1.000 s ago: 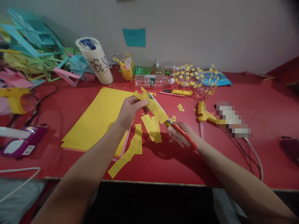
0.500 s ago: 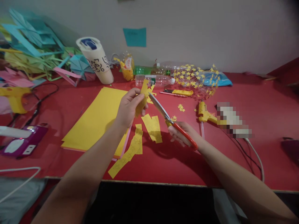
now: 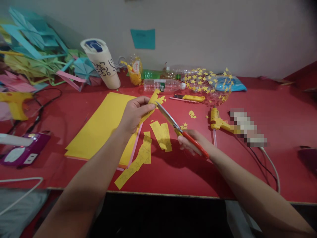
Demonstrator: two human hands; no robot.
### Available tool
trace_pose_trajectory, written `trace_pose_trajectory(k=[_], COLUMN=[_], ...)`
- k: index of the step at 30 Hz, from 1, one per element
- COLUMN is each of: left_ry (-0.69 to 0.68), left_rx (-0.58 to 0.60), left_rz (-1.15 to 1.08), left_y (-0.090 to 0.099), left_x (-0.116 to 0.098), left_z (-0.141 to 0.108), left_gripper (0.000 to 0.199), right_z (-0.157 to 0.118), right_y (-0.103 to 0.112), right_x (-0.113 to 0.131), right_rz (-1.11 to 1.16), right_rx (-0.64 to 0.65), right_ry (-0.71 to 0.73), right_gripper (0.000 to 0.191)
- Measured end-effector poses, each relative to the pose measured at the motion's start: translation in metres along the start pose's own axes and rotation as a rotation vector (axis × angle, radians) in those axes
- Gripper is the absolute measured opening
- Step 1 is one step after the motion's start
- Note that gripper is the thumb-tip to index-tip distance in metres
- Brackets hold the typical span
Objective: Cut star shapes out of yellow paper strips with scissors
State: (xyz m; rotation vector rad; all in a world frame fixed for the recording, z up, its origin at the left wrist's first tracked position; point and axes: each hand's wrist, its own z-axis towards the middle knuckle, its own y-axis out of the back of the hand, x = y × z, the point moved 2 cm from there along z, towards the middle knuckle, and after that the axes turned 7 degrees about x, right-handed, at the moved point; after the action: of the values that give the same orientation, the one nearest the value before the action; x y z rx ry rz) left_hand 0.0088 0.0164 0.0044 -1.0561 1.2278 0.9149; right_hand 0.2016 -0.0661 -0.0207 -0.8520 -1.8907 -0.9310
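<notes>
Between its thumb and fingers, my left hand (image 3: 135, 114) pinches a yellow paper strip (image 3: 154, 96) with a jagged cut edge. My right hand (image 3: 192, 142) is closed round the red handles of the scissors (image 3: 173, 123), whose blade tips meet the strip beside my left thumb. Below lie marked yellow paper pieces (image 3: 162, 137) and a longer strip run (image 3: 138, 160). A stack of yellow sheets (image 3: 99, 125) is under and left of my left hand. Small cut stars (image 3: 192, 114) rest beyond the scissors.
At the back stand a white tumbler (image 3: 101, 64), a clear bottle (image 3: 158, 86) and a star-covered bottle (image 3: 203, 81). A yellow cutter (image 3: 193, 98) lies before them. Right is a yellow glue gun (image 3: 218, 120); left are folded paper shapes (image 3: 37, 39) and a purple power strip (image 3: 26, 150).
The yellow strip has tilted and turned in my left hand, whose fingers have shifted slightly. The scissors' tips have moved a little left and down, closer to my thumb.
</notes>
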Motion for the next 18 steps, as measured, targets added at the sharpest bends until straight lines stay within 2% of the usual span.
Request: trace_pose_trajectory(k=[18], left_ry=[0.018], left_rx=[-0.001], left_rz=[0.054], left_y=[0.0091], left_x=[0.0018], left_z=[0.0029], left_gripper=[0.016], right_z=[-0.0002], right_y=[0.0015], right_x=[-0.0008], right_rz=[0.002], right_rx=[0.015], right_ry=[-0.025], right_gripper=[0.05])
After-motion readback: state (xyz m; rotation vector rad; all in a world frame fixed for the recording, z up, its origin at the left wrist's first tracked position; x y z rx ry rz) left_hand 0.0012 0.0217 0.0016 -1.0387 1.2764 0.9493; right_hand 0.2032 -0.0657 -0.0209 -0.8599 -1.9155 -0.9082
